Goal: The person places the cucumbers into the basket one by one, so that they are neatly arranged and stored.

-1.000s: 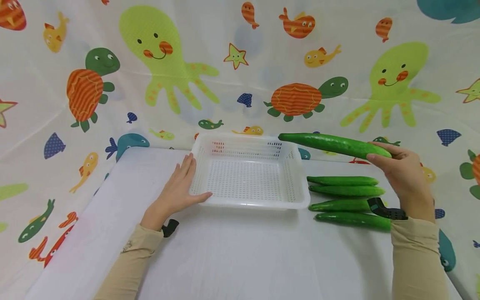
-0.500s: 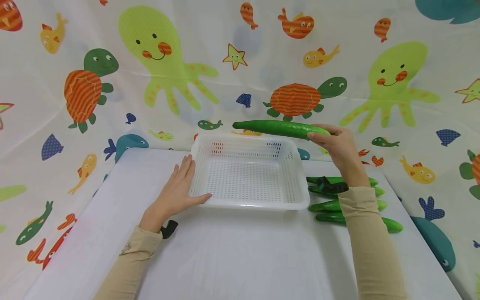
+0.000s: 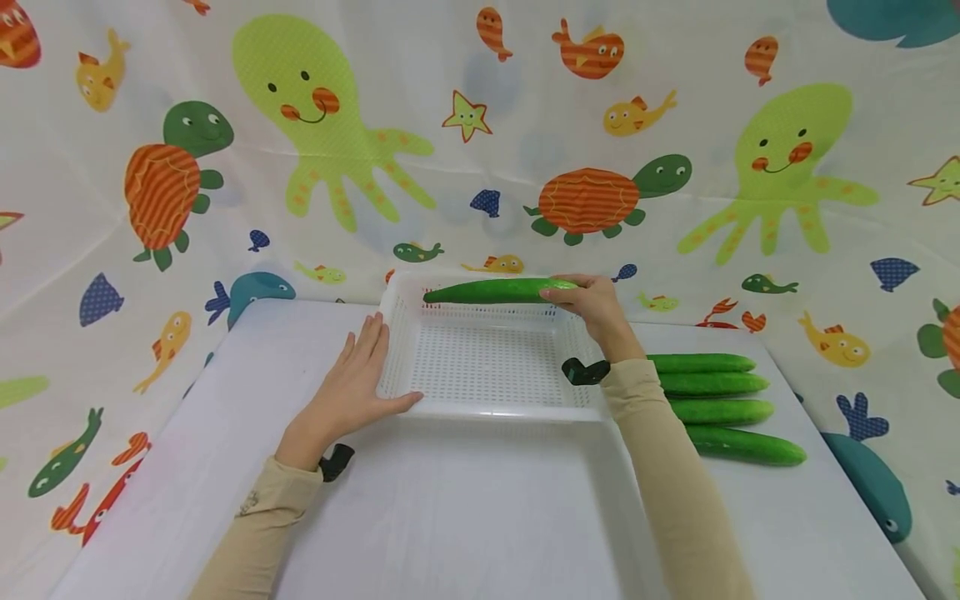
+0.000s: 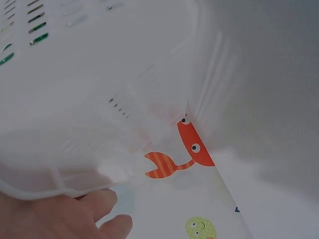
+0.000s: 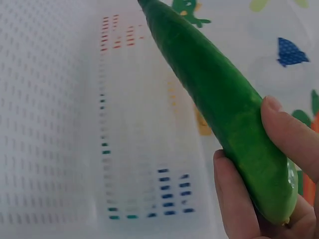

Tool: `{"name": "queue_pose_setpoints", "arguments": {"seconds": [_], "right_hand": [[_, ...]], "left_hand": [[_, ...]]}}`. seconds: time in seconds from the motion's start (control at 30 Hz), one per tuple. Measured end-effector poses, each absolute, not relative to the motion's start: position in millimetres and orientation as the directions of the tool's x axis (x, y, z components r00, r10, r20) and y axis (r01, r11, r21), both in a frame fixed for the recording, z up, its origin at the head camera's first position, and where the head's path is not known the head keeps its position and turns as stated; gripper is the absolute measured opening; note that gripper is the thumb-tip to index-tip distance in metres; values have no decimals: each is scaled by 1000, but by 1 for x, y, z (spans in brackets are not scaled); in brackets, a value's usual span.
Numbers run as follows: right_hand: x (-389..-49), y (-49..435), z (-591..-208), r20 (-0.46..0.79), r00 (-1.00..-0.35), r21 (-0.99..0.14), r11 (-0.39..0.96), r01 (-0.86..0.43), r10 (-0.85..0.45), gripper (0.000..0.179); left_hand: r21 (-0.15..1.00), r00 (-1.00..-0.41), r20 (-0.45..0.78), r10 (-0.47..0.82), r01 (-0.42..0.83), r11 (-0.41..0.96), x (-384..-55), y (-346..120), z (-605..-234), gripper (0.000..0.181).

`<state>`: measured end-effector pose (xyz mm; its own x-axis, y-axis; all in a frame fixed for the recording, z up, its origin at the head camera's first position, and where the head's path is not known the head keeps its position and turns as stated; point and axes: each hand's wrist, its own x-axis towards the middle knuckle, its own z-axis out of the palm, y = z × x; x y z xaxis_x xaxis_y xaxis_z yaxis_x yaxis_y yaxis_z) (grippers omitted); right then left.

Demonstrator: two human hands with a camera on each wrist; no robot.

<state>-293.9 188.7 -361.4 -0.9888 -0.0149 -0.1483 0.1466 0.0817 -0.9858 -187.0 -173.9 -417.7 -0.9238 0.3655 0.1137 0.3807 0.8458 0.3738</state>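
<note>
My right hand (image 3: 596, 310) pinches a long green cucumber (image 3: 483, 292) near its right end. The cucumber lies roughly level, over the back part of a white perforated plastic basket (image 3: 495, 412). In the right wrist view, thumb and fingers lie on either side of the cucumber (image 5: 214, 94), apart from the basket's slotted wall (image 5: 132, 109). My left hand (image 3: 347, 396) rests against the basket's left side, fingers straight and thumb spread along the front rim. In the left wrist view the fingertips (image 4: 102, 201) show at the edge of the basket (image 4: 89, 94).
Several more cucumbers (image 3: 720, 411) lie side by side on the white table (image 3: 465, 508), right of the basket, their left ends hidden behind my right arm. A curtain (image 3: 450, 200) printed with sea animals hangs behind the table.
My right hand has carried the cucumber leftward from above the right side of the table, then lowered it over the basket. The left hand stays at the basket's left side.
</note>
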Motion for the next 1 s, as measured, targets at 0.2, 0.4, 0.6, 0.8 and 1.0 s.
{"name": "queue_pose_setpoints", "arguments": {"seconds": [0.2, 0.4, 0.6, 0.8, 1.0], "right_hand": [[-301, 172, -376, -231, -973, -972, 45, 232, 9, 47], [-308, 162, -388, -245, -969, -967, 66, 247, 31, 43], [-309, 161, -399, -277, -960, -955, 103, 278, 23, 47], [-309, 159, -404, -261, -965, -942, 211, 262, 34, 51], [-313, 159, -411, -322, -943, -886, 324, 333, 87, 47]], "left_hand": [[384, -922, 120, 368, 385, 839, -187, -176, -417, 121], [393, -922, 124, 366, 384, 835, -186, -177, -417, 121], [393, -921, 119, 370, 386, 835, -185, -174, -417, 121], [399, -924, 114, 366, 380, 835, -184, -174, -417, 120], [403, -926, 104, 364, 373, 836, -186, -175, -418, 120]]}}
